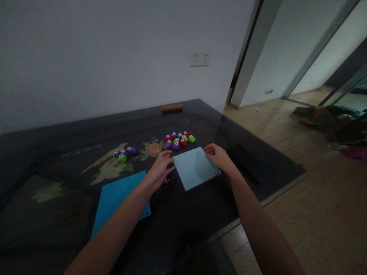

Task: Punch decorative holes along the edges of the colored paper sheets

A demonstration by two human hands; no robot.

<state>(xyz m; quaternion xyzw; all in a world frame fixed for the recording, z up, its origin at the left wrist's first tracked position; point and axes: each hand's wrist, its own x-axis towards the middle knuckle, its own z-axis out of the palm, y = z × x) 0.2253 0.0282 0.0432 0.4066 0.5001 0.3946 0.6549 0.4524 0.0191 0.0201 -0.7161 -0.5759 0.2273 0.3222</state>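
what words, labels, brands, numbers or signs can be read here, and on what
None can be read.
Pale sheet: no lettering visible, only small dark corner spots.
Blue sheet: no lettering visible.
Clustered coloured pieces: eye-like dots, no readable text.
Wall sockets: any markings too small to read.

It looks like a home, with a flower-decorated dark table (200, 118), wall sockets (200, 59) and pale flooring (275, 118).

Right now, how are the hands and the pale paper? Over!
Left hand: open, by far left corner of pale paper. Right hand: at far right corner. Paper: pink-edged on near side. Eyed toys: beyond, none on it.
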